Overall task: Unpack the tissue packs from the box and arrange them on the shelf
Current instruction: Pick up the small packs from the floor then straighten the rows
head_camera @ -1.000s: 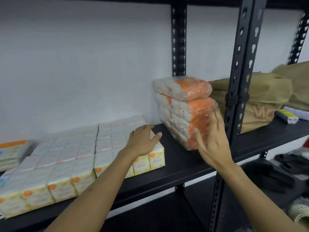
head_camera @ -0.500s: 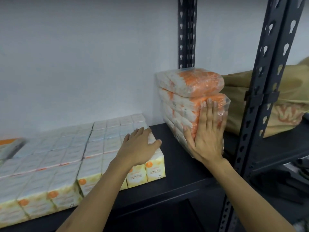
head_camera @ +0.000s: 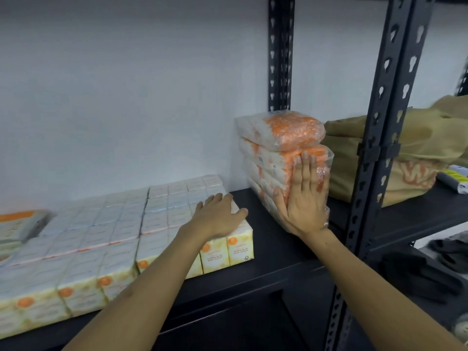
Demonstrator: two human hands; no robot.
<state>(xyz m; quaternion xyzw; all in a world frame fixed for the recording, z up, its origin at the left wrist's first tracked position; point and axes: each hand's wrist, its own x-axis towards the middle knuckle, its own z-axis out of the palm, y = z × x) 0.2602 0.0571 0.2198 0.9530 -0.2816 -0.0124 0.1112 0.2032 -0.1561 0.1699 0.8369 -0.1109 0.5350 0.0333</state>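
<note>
Black metal shelf (head_camera: 273, 239) against white wall. Stack of orange-and-white tissue packs (head_camera: 281, 153) in clear plastic wrap at right end of shelf, beside upright post (head_camera: 379, 138); one separate pack on top. Right hand (head_camera: 305, 201) flat against near face of stack, fingers (head_camera: 305, 171) straight, together, pointing up. Block of small boxed tissue packs (head_camera: 106, 231) in rows on left part of shelf. Left hand (head_camera: 219, 215) palm-down on its right front corner, fingers relaxed, slightly apart. Tan bags (head_camera: 410, 153) on adjoining shelf, right.

Black shelf (head_camera: 276, 254); tissue packs (head_camera: 101, 231); orange bundle (head_camera: 278, 158)
</note>
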